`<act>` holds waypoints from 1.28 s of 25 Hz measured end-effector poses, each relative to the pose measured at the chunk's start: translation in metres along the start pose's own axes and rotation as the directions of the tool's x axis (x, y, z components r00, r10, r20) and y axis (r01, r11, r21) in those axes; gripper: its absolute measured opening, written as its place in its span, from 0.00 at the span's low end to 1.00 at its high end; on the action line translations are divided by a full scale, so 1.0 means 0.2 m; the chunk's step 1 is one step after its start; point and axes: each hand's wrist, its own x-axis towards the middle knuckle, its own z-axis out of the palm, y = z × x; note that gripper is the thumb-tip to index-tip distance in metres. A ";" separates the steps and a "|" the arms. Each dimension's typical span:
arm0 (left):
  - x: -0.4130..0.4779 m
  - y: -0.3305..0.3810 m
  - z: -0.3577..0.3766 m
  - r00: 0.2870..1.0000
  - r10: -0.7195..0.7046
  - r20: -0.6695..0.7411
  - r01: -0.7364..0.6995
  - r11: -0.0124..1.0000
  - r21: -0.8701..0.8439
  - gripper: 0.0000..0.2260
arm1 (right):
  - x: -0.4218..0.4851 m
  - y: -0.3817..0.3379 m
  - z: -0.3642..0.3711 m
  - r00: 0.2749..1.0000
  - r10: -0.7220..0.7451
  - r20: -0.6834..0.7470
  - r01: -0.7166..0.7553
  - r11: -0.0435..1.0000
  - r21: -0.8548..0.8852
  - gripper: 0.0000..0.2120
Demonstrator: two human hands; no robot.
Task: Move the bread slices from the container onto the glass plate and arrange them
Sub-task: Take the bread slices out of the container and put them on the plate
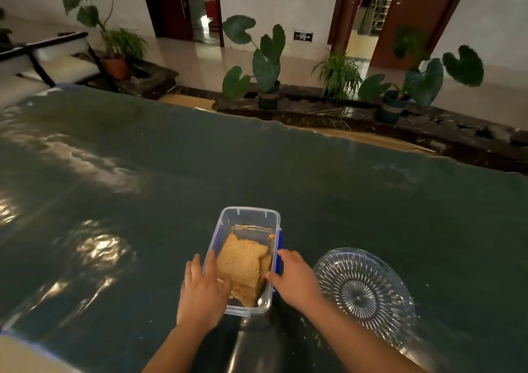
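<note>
A clear plastic container (248,215) with blue side clips stands on the dark green table, lid off. Inside it a stack of brown bread slices (243,267) leans toward the near end. My left hand (201,290) rests on the container's left wall, thumb reaching in to the bread. My right hand (295,280) grips the container's right wall at the blue clip, thumb tip touching the bread stack. A round cut-glass plate (364,292) lies empty to the right of the container, just beyond my right wrist.
The glossy dark green table cover (314,178) stretches far back and to both sides. A dark cylindrical object (251,347) lies near the front edge between my forearms. Crumbs dot the cover by the plate. Potted plants (267,67) stand beyond the table's far edge.
</note>
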 end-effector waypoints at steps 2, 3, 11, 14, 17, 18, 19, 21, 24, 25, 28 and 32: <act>0.00 0.00 0.04 0.997 -0.057 0.046 0.063 0.988 -0.144 0.33 | 0.02 0.00 0.04 0.998 0.061 0.023 -0.061 0.998 0.024 0.23; 0.00 0.00 0.06 0.997 -0.057 0.044 0.063 0.985 -0.158 0.33 | 0.01 0.00 0.06 0.996 0.079 0.038 -0.080 0.997 0.024 0.24; -0.05 0.04 0.12 0.999 -0.049 0.000 0.048 0.976 -0.215 0.33 | 0.01 0.02 0.09 0.995 0.096 -0.021 -0.095 0.995 0.020 0.17; -0.10 0.05 0.17 0.999 -0.031 -0.010 0.029 0.977 -0.209 0.32 | -0.01 0.09 0.06 0.997 0.077 0.015 -0.078 0.997 0.013 0.18; -0.07 0.05 0.17 0.999 -0.037 -0.032 0.030 0.976 -0.216 0.33 | -0.02 0.10 0.03 0.999 0.031 -0.014 -0.032 0.997 -0.064 0.21; -0.05 0.05 0.17 0.998 -0.056 -0.022 0.050 0.973 -0.227 0.33 | 0.00 0.09 0.02 0.995 -0.039 -0.093 0.026 0.990 -0.136 0.22; -0.03 0.05 0.17 0.997 -0.075 -0.016 0.069 0.970 -0.235 0.34 | 0.02 0.06 0.01 0.976 -0.136 -0.170 0.099 0.972 -0.212 0.22; 0.00 0.05 0.18 0.995 -0.098 -0.016 0.092 0.972 -0.214 0.34 | 0.10 -0.02 0.00 0.933 -0.315 -0.174 0.248 0.913 -0.322 0.23; -0.02 0.04 0.19 0.997 -0.077 -0.025 0.072 0.986 -0.152 0.35 | 0.23 -0.13 0.05 0.938 -0.335 0.093 0.339 0.822 -0.458 0.28; -0.02 0.04 0.19 0.997 -0.068 -0.020 0.065 0.987 -0.145 0.35 | 0.27 -0.16 0.07 0.943 -0.284 0.173 0.333 0.792 -0.512 0.31; -0.03 0.03 0.19 0.998 -0.061 -0.014 0.058 0.988 -0.144 0.35 | 0.34 -0.17 0.14 0.951 -0.150 0.270 0.291 0.731 -0.617 0.41; -0.03 0.03 0.20 0.997 -0.065 -0.032 0.059 0.987 -0.149 0.34 | 0.36 -0.17 0.17 0.963 -0.128 0.239 0.251 0.751 -0.610 0.39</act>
